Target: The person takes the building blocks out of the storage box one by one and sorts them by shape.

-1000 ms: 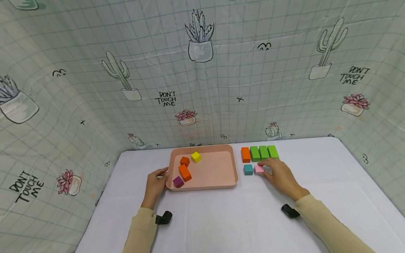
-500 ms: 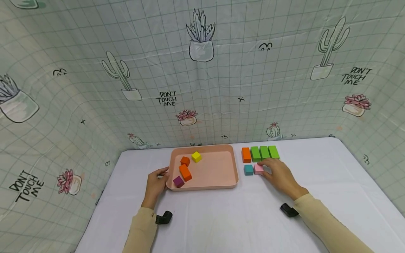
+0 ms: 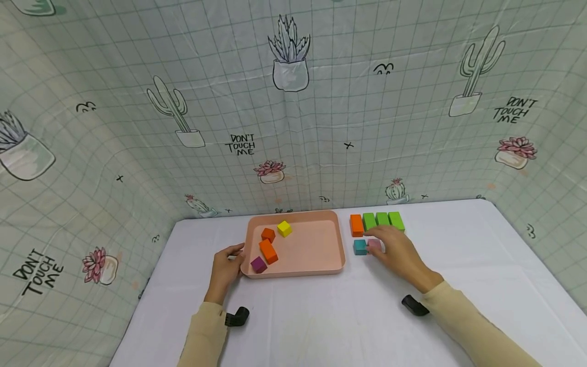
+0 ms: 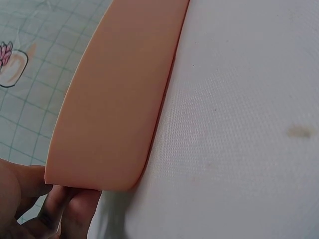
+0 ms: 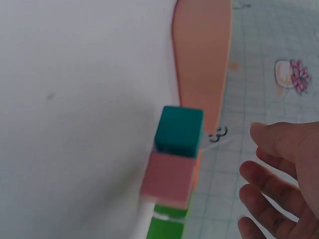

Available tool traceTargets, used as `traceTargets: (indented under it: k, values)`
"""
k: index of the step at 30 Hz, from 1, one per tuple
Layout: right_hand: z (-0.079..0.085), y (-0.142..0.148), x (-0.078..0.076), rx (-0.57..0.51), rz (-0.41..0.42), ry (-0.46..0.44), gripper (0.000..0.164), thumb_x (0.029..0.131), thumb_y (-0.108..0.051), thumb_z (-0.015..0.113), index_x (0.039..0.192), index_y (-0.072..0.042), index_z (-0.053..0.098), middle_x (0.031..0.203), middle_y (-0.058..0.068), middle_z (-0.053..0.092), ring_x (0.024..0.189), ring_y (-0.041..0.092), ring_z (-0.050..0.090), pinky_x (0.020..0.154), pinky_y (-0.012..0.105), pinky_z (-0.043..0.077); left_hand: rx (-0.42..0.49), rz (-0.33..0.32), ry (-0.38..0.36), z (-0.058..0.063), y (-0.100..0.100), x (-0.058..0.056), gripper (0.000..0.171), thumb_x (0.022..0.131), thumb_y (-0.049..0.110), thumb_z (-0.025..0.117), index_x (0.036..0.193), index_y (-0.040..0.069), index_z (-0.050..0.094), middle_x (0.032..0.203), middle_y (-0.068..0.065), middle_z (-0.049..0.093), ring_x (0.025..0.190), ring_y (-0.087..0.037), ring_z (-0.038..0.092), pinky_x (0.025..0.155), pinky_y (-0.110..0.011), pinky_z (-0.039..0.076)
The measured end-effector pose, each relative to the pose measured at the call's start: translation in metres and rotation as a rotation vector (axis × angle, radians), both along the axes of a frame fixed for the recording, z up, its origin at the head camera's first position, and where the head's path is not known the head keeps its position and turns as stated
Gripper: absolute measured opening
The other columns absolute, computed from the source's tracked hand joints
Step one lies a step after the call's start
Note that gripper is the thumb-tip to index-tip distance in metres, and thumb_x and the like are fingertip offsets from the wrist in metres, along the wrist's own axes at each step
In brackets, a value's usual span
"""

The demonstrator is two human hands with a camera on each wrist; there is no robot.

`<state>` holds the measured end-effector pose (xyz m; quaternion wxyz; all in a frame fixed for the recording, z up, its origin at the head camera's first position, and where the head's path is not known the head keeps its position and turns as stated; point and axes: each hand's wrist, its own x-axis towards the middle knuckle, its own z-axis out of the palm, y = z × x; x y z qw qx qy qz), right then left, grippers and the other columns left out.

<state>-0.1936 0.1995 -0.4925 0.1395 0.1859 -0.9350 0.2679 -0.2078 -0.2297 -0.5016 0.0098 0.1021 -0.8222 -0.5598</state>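
Note:
At the pink tray's (image 3: 298, 273) left end, my left hand (image 3: 224, 267) holds the rim, fingers bent against the outer wall in the left wrist view. My right hand (image 3: 401, 251) hovers over a pink block (image 5: 169, 180) and a teal block (image 5: 179, 132), which lie side by side right of the tray. Its thumb and fingers are spread apart with nothing between them, and they partly hide the pink block in the head view. Inside the tray lie a yellow block (image 3: 284, 229), a purple block (image 3: 259, 264) and two orange blocks (image 3: 268, 251).
Behind the teal and pink blocks stands a row with one orange block (image 3: 356, 225) and several green blocks (image 3: 382, 220). A patterned cloth (image 3: 321, 127) hangs behind the white table (image 3: 316, 321).
My right hand has let go of the pink block and shifted slightly left toward the teal one. The left hand and the tray have not moved.

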Motion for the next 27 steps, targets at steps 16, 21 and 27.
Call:
traceTargets:
  k: [16, 21, 27]
  values:
    - [0.016, -0.052, -0.015, 0.040, 0.207, 0.114, 0.038, 0.086, -0.005, 0.087, 0.121, -0.006, 0.075, 0.120, 0.008, 0.074, 0.114, 0.030, 0.068, 0.098, 0.049, 0.056, -0.049, -0.028, 0.010, -0.001, 0.000, 0.000, 0.033, 0.103, -0.004, 0.059, 0.134, -0.011, 0.066, 0.115, -0.027, 0.063, 0.059, -0.009, 0.057, 0.052, -0.019, 0.049]
    - [0.022, -0.074, -0.021, 0.089, 0.262, 0.060, 0.041, 0.087, -0.007, 0.086, 0.125, -0.005, 0.073, 0.124, 0.007, 0.072, 0.114, 0.030, 0.065, 0.099, 0.047, 0.055, -0.057, -0.025, 0.019, -0.001, 0.000, -0.001, 0.033, 0.102, -0.004, 0.060, 0.133, -0.011, 0.067, 0.114, -0.027, 0.064, 0.057, -0.009, 0.056, 0.051, -0.020, 0.049]
    - [0.029, -0.106, -0.027, 0.158, 0.320, -0.028, 0.044, 0.091, -0.013, 0.085, 0.132, -0.006, 0.070, 0.131, 0.008, 0.070, 0.126, 0.030, 0.062, 0.110, 0.052, 0.050, -0.062, -0.018, 0.020, 0.001, 0.000, -0.001, 0.033, 0.101, -0.005, 0.059, 0.132, -0.012, 0.067, 0.113, -0.027, 0.064, 0.055, -0.010, 0.056, 0.050, -0.020, 0.048]
